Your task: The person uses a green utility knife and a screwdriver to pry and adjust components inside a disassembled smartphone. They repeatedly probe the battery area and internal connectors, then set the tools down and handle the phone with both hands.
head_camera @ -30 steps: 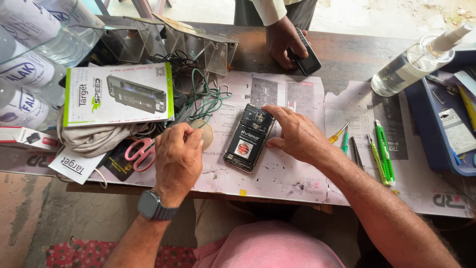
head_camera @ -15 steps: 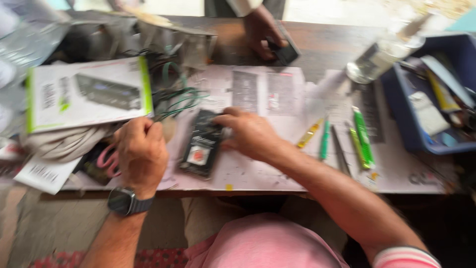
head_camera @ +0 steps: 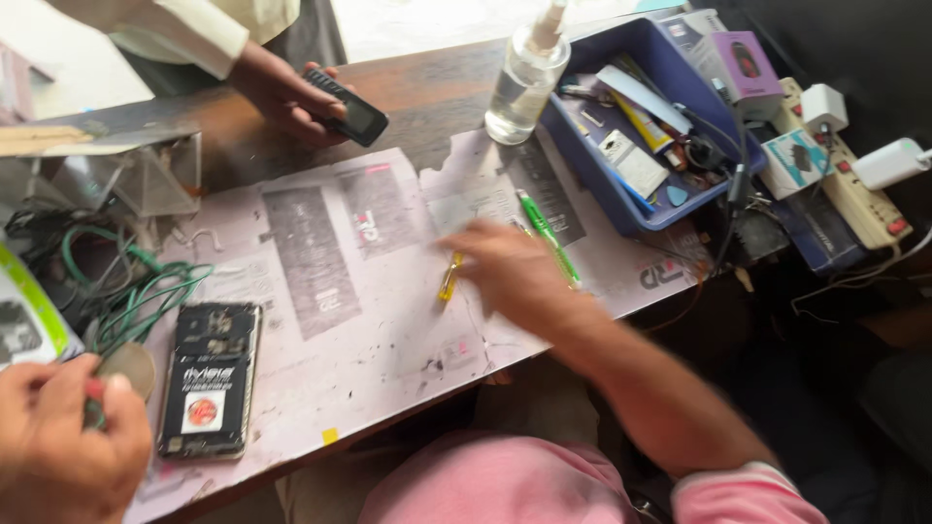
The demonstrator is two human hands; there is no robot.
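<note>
right hand [head_camera: 510,272] over yellow screwdriver [head_camera: 449,277], left hand [head_camera: 63,437] beside opened phone [head_camera: 210,378]

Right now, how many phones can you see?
2. One phone lies opened, back up, on the paper-covered table near the left hand. Another phone is held in another person's hand at the far edge. More could be hidden in the blue tray.

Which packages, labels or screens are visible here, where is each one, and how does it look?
Phone battery label: on the opened phone at lower left; black, with a white patch and red circle.
Purple box: upper right, beside the blue tray; small, with a dark oval picture.
White-green box: left edge, mostly cut off.
Dark phone screen: in another person's hand, top; blank.
</note>
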